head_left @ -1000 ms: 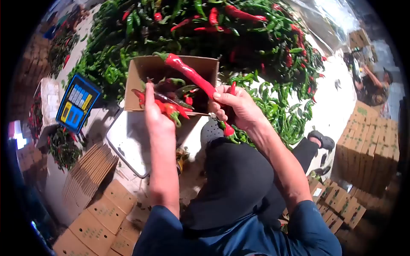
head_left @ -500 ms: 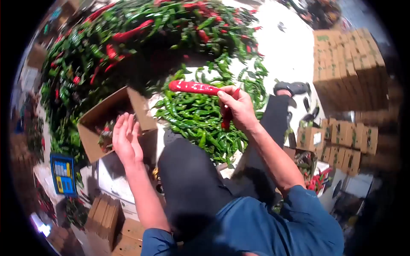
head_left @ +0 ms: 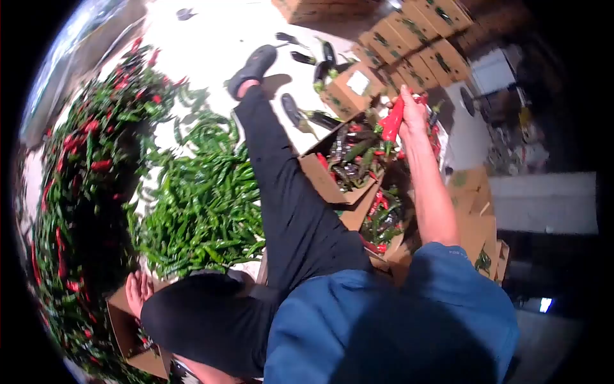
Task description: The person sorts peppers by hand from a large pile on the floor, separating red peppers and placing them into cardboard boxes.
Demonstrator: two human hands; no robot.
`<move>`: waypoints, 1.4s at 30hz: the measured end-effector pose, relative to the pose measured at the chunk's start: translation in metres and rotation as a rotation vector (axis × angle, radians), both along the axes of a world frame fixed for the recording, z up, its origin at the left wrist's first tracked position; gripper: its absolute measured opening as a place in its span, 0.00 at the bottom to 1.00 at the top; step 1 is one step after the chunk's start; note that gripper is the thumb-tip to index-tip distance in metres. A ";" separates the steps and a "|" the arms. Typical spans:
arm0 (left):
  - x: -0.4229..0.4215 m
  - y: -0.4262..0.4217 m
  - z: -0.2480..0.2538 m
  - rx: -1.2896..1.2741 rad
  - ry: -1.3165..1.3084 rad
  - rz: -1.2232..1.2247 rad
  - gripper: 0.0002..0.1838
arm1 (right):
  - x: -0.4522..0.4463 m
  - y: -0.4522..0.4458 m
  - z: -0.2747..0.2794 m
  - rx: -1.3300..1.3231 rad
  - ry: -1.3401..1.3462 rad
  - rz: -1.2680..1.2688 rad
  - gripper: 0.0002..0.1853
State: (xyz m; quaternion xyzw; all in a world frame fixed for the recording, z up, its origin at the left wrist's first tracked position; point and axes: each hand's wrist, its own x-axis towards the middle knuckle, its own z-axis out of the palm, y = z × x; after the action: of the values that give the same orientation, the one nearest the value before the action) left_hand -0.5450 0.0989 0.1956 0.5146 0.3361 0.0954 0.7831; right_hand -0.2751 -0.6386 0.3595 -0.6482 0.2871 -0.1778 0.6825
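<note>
Red peppers held out at the boxes of sorted-looking produce

The red peppers are in the right hand, its fingers closed around them, with green stem ends showing on the side facing the left. How many it holds is hard to tell. Just left of this grip stands an open box with dark and red peppers inside; whether the held ones touch its contents is unclear. Nearer the body from the grip, a second batch of mixed peppers lies between cardboard sides.

The step in hand looks like carrying picked red peppers over to these containers. The next move would call for choosing the right container and opening the fingers low, so that nothing drops outside.

Beyond the grip and to its left are a closed box with a white label and loose eggplants on the pale floor; farther beyond, boxes stand in rows. Well left of the grip, past the outstretched leg, spreads a pile of green peppers, then a large mixed heap. Farthest from it, the left hand is at another open box, partly behind the knee; whether it grasps anything cannot be told.
</note>
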 end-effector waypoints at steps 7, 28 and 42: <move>0.013 0.030 -0.046 0.157 0.136 -0.142 0.22 | -0.063 -0.192 -0.037 0.239 0.100 -0.196 0.08; 0.121 -0.063 -0.006 0.141 0.431 -0.345 0.24 | 0.147 0.140 -0.091 -0.972 0.309 1.218 0.25; 0.295 0.059 -0.131 -0.101 0.286 0.153 0.28 | 0.232 0.658 -0.327 -0.613 0.013 1.526 0.51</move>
State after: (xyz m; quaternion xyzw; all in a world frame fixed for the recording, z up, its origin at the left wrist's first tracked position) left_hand -0.2495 0.1574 0.0644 0.4557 0.4865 0.0635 0.7427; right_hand -0.0426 0.0194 0.0324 -0.8238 -0.2898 0.2683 0.4067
